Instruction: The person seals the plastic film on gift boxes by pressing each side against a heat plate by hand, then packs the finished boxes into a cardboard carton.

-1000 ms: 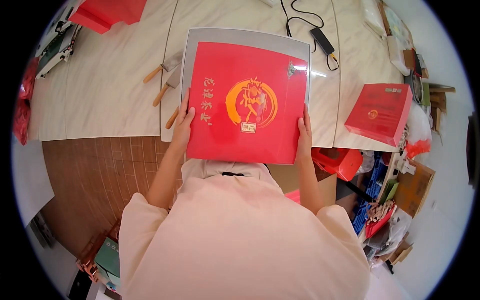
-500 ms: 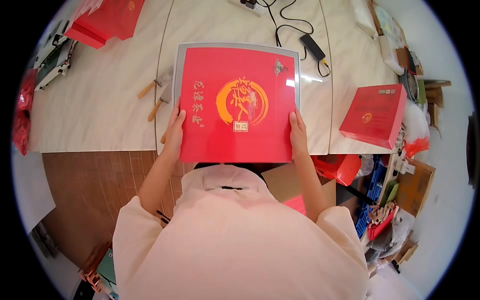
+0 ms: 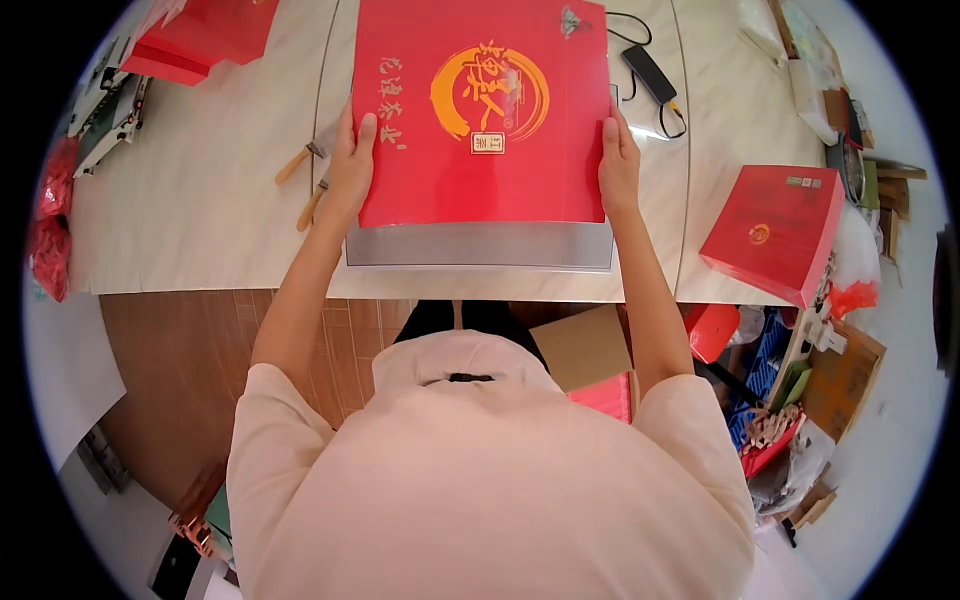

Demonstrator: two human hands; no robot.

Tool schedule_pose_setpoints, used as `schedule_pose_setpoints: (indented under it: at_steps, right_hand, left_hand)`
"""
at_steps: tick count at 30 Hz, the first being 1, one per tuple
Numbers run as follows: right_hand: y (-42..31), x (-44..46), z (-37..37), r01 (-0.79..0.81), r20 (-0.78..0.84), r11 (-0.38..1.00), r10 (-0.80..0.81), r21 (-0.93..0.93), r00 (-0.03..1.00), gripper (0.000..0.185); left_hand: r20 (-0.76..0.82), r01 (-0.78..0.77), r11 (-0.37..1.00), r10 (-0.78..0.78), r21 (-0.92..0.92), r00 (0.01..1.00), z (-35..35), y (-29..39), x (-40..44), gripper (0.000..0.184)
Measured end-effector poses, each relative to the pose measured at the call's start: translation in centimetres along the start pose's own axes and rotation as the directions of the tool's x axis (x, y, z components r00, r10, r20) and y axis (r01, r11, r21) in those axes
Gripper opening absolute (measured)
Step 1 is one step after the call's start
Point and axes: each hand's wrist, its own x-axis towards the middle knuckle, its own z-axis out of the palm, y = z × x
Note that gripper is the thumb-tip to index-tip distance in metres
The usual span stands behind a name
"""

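The red box (image 3: 482,112) sits between the hands: left hand (image 3: 352,165) grasping its left side, right hand (image 3: 619,162) its right. Its near edge overlaps a grey panel (image 3: 480,247) just inside the front edge of the bench (image 3: 220,210) — contact cannot be told. Wooden-handled tools (image 3: 292,167) lie near the left hand; open bench separates the right hand from a second carton (image 3: 772,230) by the front right corner.

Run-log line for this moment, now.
left hand: gripping red tea box, left edge | right hand: gripping right edge | grey panel: partly hidden by box | black power adapter: on marbled table
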Motion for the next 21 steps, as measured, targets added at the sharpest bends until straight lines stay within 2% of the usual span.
schedule_pose_setpoints:
  at_steps: [2,4,5,7,10,12,15,21]
  right_hand:
    - [-0.7,-1.6,-0.1,0.065,-0.065,0.996,-0.061,0.059,0.996,0.045]
    - [-1.2,-2.6,-0.3,0.111,-0.075,0.993,-0.108,0.038,0.991,0.045]
    - [-1.2,-3.0,-0.5,0.085,-0.071,0.996,-0.083,0.030,0.994,0.045]
    - [-1.0,-3.9,-0.6,0.031,-0.060,0.999,-0.030,0.020,0.998,0.044]
    - [0.1,-5.4,-0.8,-0.025,-0.050,1.000,0.026,0.008,0.998,0.044]
    - [0.6,-6.3,-0.9,-0.044,-0.037,0.997,0.041,-0.068,0.998,0.044]
    - [0.0,-8.1,-0.9,-0.068,-0.020,0.997,0.067,-0.034,0.998,0.049]
    - [-0.2,-10.0,-1.1,-0.066,-0.002,0.997,0.066,-0.025,0.998,0.046]
  left_hand:
    - [-0.009,-0.017,1.000,0.017,-0.025,1.000,0.0,0.9,-1.0,0.049]
    - [-0.038,-0.110,0.994,0.109,-0.019,0.993,0.0,1.8,-2.0,0.049]
    - [-0.041,-0.113,0.993,0.112,-0.022,0.993,-0.2,1.9,-2.2,0.049]
    - [0.073,-0.061,0.995,0.067,-0.080,0.995,-0.7,1.3,-2.9,0.051]
    - [0.054,-0.015,1.000,0.015,-0.008,0.998,-0.5,-0.1,-3.8,0.051]
    - [0.064,-0.027,1.000,0.027,-0.005,0.998,-0.7,-0.6,-4.5,0.051]
    - [0.080,0.012,1.000,-0.011,-0.015,0.997,-1.2,-1.7,-6.1,0.051]
    - [0.069,-0.062,0.994,0.056,0.090,0.996,-1.7,-1.8,-7.0,0.050]
